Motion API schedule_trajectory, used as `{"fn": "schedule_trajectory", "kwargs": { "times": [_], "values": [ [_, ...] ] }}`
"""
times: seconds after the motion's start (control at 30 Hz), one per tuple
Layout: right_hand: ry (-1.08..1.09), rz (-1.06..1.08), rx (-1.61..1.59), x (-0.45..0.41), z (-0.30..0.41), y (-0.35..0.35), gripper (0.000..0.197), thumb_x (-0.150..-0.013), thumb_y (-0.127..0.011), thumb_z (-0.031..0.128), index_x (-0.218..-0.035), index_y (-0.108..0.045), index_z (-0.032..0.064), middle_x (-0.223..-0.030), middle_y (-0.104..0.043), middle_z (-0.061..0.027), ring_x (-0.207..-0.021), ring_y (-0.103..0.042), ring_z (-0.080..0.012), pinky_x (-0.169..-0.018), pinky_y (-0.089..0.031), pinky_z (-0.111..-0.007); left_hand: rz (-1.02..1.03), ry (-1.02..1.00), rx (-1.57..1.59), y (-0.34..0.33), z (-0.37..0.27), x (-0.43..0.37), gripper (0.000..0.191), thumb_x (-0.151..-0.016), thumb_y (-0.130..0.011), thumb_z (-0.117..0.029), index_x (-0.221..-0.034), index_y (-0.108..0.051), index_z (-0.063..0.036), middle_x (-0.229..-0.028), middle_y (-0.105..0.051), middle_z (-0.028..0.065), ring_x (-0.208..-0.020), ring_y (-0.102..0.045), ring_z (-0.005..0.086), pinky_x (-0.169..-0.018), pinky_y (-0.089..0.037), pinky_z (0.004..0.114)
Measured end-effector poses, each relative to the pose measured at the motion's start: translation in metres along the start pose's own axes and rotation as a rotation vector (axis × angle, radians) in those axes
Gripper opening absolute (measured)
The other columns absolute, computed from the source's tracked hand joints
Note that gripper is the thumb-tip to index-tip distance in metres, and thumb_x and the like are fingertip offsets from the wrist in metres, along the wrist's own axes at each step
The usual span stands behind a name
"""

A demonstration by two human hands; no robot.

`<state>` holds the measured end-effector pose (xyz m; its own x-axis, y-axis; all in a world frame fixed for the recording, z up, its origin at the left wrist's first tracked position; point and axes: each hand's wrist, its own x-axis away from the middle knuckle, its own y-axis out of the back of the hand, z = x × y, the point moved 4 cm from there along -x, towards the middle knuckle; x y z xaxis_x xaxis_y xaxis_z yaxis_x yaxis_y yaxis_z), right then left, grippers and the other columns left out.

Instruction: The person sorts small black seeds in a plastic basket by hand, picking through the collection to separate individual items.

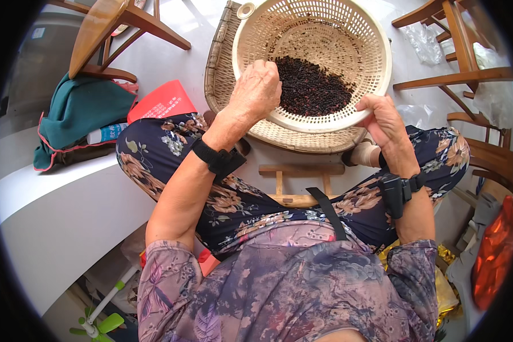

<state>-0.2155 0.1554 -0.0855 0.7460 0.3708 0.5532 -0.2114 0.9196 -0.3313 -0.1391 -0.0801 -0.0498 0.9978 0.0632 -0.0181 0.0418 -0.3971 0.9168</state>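
A cream plastic colander basket (312, 124) with slotted walls is in front of me. Small dark seeds or peppercorns (312, 89) are heaped in its near half, and finer bits cling to the far wall. My right hand (382, 117) grips the near right rim, thumb on top and fingers beneath. My left hand (258, 87) is curled into a fist over the left rim, beside the heap. Its fingertips are hidden, so what it holds does not show. Beneath the colander lies a shallow woven wicker tray (220, 72).
Wooden chairs (124, 25) (457, 77) stand on both sides. A red paper bag (164, 100) bearing writing and a green cloth (68, 115) lie at left, beside a white ledge (77, 205). A low wooden stool (301, 170) is between my legs. Clear plastic bags (423, 42) lie at right.
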Motion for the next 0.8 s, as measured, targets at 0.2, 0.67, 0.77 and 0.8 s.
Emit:
{"fn": "schedule_trajectory", "kwargs": {
  "times": [0.2, 0.67, 0.77, 0.8],
  "values": [
    [0.014, -0.024, 0.043, 0.025, 0.006, -0.027, 0.049, -0.062, -0.057, -0.009, -0.108, -0.042, -0.0009, -0.095, -0.049, -0.0079, -0.083, -0.051, -0.0178, -0.07, -0.051, -0.034, 0.205, 0.09, 0.142, -0.03, -0.016, 0.001, 0.049, -0.078, -0.065, -0.027, -0.093, -0.049, 0.0169, -0.09, -0.053, 0.0379, -0.087, -0.054, 0.0492, -0.077, -0.045, 0.05],
    [0.005, -0.004, -0.038, 0.027, -0.006, -0.029, 0.05, -0.061, -0.059, -0.006, -0.105, -0.037, 0.001, -0.087, -0.044, -0.0067, -0.072, -0.051, -0.0168, -0.053, -0.051, -0.033, 0.204, -0.307, -0.185, -0.033, -0.044, -0.008, 0.02, -0.069, -0.055, 0.003, -0.088, -0.06, -0.0033, -0.101, -0.047, 0.0151, -0.099, -0.046, 0.0316, -0.075, -0.043, 0.042],
    [-0.004, -0.006, -0.061, 0.024, -0.005, -0.019, 0.049, -0.062, -0.058, -0.007, -0.105, -0.036, 0.0003, -0.089, -0.043, -0.007, -0.072, -0.051, -0.0173, -0.059, -0.052, -0.035, 0.089, -0.212, -0.321, -0.018, -0.018, -0.016, 0.023, -0.068, -0.054, 0.004, -0.09, -0.058, -0.003, -0.101, -0.046, 0.0182, -0.1, -0.046, 0.0347, -0.076, -0.044, 0.045],
    [-0.004, -0.008, -0.064, 0.022, -0.003, -0.014, 0.049, -0.062, -0.058, -0.007, -0.105, -0.036, 0.0003, -0.089, -0.043, -0.007, -0.072, -0.051, -0.0173, -0.059, -0.052, -0.035, 0.06, -0.165, -0.342, -0.009, -0.011, -0.017, 0.025, -0.068, -0.054, 0.004, -0.092, -0.057, -0.0028, -0.101, -0.046, 0.0205, -0.1, -0.047, 0.0367, -0.076, -0.045, 0.046]
  ]
}}
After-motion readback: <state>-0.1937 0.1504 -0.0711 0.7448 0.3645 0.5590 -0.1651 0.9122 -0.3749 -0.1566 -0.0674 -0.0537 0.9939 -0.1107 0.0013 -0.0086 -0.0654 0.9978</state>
